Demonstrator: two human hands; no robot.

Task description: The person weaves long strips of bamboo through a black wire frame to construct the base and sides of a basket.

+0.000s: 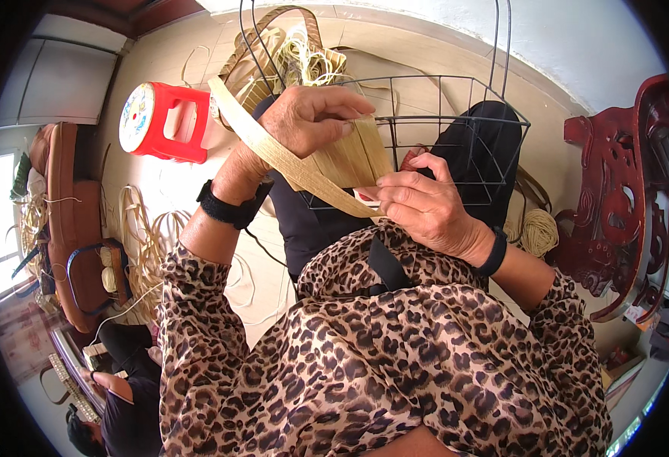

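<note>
A black wire basket frame (445, 118) rests on my lap, over dark trousers. Flat tan straw-like strip (353, 156) covers part of its left side in side-by-side bands. My left hand (308, 118) is closed at the upper edge of these bands, its thumb and fingertips pinching the strip. A long loose length of the strip (254, 137) loops over my left wrist and runs down toward my right hand (430, 202). That hand pinches the strip at the lower edge of the bands, fingers bent. A small red patch (411, 158) shows behind my right fingertips, its kind unclear.
A red stool (168, 122) with a pale top stands at the left. Beyond the frame lies a basket (304, 38) with pale strands. More strips (140, 251) are heaped on the floor. A carved dark-red chair (616, 183) is at right, a yarn ball (539, 232) near it. Another person (132, 404) works lower left.
</note>
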